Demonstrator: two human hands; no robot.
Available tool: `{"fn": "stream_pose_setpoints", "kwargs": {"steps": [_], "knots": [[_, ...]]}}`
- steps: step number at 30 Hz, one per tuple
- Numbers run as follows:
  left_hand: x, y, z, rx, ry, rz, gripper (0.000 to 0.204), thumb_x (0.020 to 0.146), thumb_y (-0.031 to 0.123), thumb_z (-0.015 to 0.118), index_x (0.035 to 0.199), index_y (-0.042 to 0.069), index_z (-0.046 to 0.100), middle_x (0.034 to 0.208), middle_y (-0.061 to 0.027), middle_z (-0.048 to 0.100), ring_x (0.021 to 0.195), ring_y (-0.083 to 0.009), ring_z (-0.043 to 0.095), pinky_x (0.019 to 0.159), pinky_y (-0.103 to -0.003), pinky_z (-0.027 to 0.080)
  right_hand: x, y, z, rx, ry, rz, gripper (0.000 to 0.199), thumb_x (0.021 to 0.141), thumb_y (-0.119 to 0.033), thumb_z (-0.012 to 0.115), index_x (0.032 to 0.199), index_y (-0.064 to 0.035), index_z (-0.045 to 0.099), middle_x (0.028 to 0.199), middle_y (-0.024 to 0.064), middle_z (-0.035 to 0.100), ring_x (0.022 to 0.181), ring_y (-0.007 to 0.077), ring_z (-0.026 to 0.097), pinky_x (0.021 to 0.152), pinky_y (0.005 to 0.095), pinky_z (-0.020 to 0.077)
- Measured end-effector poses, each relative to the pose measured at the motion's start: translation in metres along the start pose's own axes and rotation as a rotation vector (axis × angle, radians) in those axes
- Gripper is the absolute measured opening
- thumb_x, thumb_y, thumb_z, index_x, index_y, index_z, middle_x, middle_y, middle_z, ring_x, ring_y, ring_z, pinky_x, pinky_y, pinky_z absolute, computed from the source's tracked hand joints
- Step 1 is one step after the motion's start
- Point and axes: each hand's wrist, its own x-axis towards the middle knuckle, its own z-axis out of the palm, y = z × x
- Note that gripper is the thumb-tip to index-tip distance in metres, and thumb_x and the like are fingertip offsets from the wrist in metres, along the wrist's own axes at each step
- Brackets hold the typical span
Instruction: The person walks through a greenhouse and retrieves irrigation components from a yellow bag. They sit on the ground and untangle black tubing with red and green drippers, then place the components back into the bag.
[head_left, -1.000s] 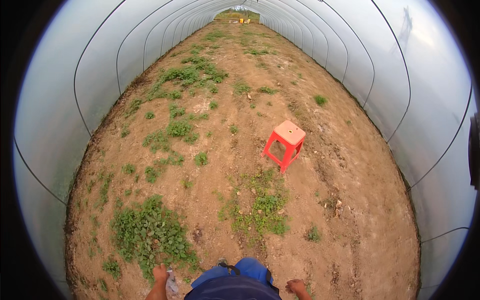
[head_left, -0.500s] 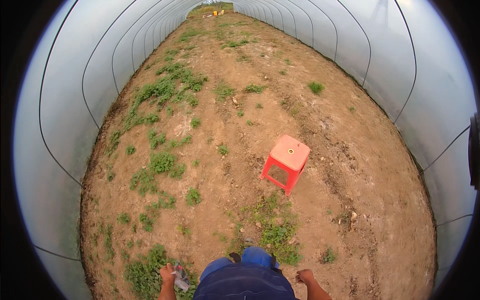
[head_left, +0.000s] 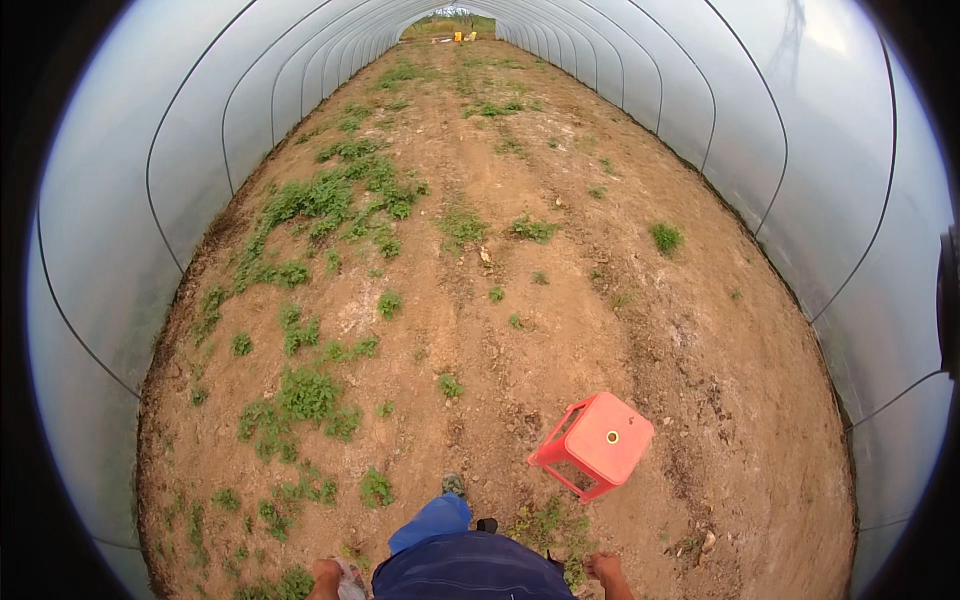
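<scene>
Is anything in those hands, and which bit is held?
The left hand holds a clear plastic bag; which part it grips is hidden. The right hand shows nothing held.

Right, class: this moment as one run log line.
left hand: holding clear plastic; right hand: no object visible; red stool: standing on soil, ahead of right hand

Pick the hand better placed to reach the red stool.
Right, most likely. The red stool stands ahead and to the person's right, nearly in line with the right hand, which shows nothing in its grasp. The left hand is farther off and holds a clear plastic bag.
</scene>
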Motion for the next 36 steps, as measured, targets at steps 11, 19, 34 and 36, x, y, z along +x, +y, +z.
{"fn": "stream_pose_setpoints", "kwargs": {"steps": [11, 19, 34, 36], "knots": [[-0.093, 0.612, -0.045, -0.135, -0.035, 0.872, 0.030, 0.086, 0.024, 0.063, 0.080, -0.005, 0.068, 0.067, -0.0200, 0.067, 0.060, -0.0303, 0.066, 0.061, -0.040, 0.052, 0.096, -0.122, 0.062, -0.819, -0.059, -0.729, 0.023, 0.090, -0.022, 0.056, 0.073, -0.0092, 0.065, 0.058, 0.0061, 0.058, 0.050, 0.0221, 0.056, 0.043, 0.0395, 0.0425], [-0.061, 0.749, 0.025, -0.035, 0.083, 0.655, 0.026, 0.081, 0.021, 0.065, 0.077, -0.005, 0.069, 0.067, -0.0189, 0.068, 0.060, -0.0287, 0.068, 0.060, -0.040, 0.053, 0.189, -0.465, 0.108, 0.031, -0.081, 0.154, 0.009, 0.093, -0.004, 0.054, 0.090, 0.0013, 0.061, 0.070, 0.0156, 0.064, 0.051, 0.0235, 0.059, 0.043, 0.0355, 0.0469], [0.016, 1.070, 0.112, -0.025, 0.074, -0.006, 0.021, 0.083, 0.011, 0.060, 0.092, -0.006, 0.069, 0.099, -0.0238, 0.070, 0.095, -0.0365, 0.070, 0.074, -0.044, 0.055, 0.354, -1.019, 0.236, -0.182, 0.180, 0.028, 0.021, 0.094, -0.013, 0.061, 0.104, 0.0058, 0.065, 0.079, 0.0152, 0.069, 0.064, 0.0239, 0.068, 0.055, 0.0394, 0.0579], [0.031, 1.185, 0.120, 0.042, -0.023, 0.205, 0.030, 0.082, 0.019, 0.064, 0.096, -0.007, 0.069, 0.105, -0.0284, 0.069, 0.103, -0.0433, 0.066, 0.086, -0.045, 0.053, 0.359, -1.049, 0.270, -0.279, 0.065, 0.115, 0.021, 0.094, -0.011, 0.063, 0.107, 0.0050, 0.065, 0.077, 0.0150, 0.069, 0.063, 0.0242, 0.068, 0.056, 0.0400, 0.0577]]}}
